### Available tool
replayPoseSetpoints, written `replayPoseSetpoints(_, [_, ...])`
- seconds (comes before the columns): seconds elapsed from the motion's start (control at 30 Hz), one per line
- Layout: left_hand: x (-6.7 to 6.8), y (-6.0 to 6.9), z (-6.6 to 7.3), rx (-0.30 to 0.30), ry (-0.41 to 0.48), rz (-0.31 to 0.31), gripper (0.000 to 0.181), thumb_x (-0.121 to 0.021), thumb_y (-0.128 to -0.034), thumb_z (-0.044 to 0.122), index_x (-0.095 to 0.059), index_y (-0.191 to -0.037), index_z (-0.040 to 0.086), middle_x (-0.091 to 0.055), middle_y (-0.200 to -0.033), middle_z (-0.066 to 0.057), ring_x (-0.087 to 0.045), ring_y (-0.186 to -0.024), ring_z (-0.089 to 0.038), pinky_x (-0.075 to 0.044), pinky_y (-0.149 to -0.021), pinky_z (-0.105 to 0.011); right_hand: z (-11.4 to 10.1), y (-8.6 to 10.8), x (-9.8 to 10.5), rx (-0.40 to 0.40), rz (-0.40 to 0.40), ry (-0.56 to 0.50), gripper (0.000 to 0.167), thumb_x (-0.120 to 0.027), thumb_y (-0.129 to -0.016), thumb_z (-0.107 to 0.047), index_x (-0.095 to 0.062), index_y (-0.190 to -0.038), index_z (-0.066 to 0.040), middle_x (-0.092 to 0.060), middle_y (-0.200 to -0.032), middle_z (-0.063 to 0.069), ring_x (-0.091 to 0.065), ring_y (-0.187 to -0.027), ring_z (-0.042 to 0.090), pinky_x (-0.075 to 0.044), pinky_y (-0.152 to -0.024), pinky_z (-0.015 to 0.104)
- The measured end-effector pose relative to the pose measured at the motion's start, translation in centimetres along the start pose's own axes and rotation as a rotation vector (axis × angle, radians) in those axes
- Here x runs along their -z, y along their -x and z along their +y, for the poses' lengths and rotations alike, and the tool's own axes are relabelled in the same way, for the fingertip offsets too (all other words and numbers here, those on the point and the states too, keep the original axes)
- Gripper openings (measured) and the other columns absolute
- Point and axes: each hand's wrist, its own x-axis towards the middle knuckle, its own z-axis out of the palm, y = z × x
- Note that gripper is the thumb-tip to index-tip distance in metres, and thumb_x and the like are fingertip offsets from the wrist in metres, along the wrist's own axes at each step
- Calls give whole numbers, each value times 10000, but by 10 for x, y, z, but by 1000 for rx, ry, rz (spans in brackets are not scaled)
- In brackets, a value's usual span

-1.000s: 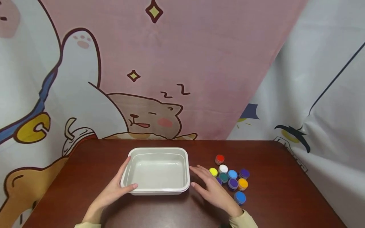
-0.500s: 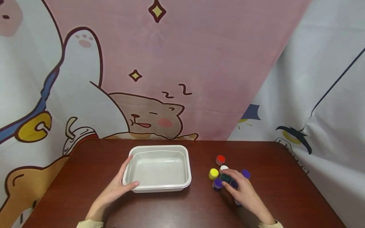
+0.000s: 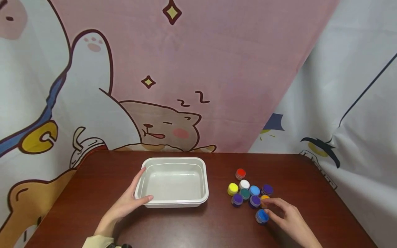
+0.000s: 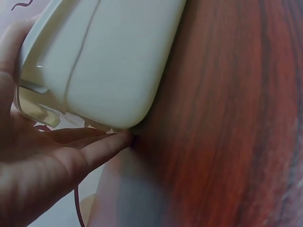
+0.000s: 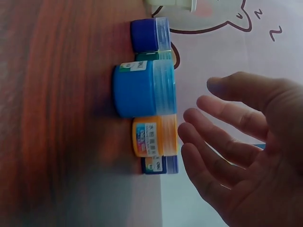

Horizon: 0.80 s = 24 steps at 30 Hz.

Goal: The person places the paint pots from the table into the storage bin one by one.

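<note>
At the left side of a white plastic tub [image 3: 176, 202], my left hand [image 3: 128, 203] grips its corner. The thumb lies over the near rim; the left wrist view has other fingers against the tub's outer wall [image 4: 118, 71]. My right hand [image 3: 289, 220] hovers over the near right end of a cluster of small paint jars. Its thumb and fingers are spread, with nothing between them. Nearest to it are a blue paint jar [image 3: 262, 217] and an orange paint jar [image 3: 264, 199], partly hidden by the fingers in the head view.
Beyond these stand red [image 3: 240, 174], white [image 3: 244, 185], yellow [image 3: 233, 189], dark green [image 3: 244, 194], light blue [image 3: 254, 190] and several purple jars [image 3: 237, 199] on the brown wooden table [image 3: 192, 227]. A printed cloth [image 3: 229, 103] hangs behind the table.
My right hand has moved from beside the tub, across the jars, to their near right end. A few jars have shifted slightly. The left hand keeps its grip on the tub.
</note>
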Motion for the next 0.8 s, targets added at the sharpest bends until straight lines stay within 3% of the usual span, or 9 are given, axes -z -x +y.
replayPoseSetpoints(0.37, [5,-5,8,36,38,-37,968,-779,-786,103,-157,-1526,140,-173,-1523,-239,-236,-1324,-406,-253,-1010,-609,10,2,-3,-98,-177,-27,369,-805,-785,-272,-674,-1090,-111,-646,-1088,12,-590,-1016,238,-515,-842,504])
replayPoseSetpoints(0.6, [6,-9,7,42,5,-64,998,-796,-774,140,-148,-1534,156,-151,-1525,-251,-238,-1314,-432,-265,-993,-648,9,0,-8,-146,-183,-41,413,-827,-756,-282,-673,-1098,-109,-643,-1088,13,-589,-961,206,-535,-808,469])
replayPoseSetpoints(0.8, [6,-8,5,36,-4,-61,1034,-802,-767,141,-123,-1548,143,-132,-1538,-256,-250,-1311,-430,-292,-985,-630,6,-1,-12,-93,-163,-47,369,-820,-768,-284,-692,-1076,-128,-646,-1071,4,-577,-937,184,-541,-784,394])
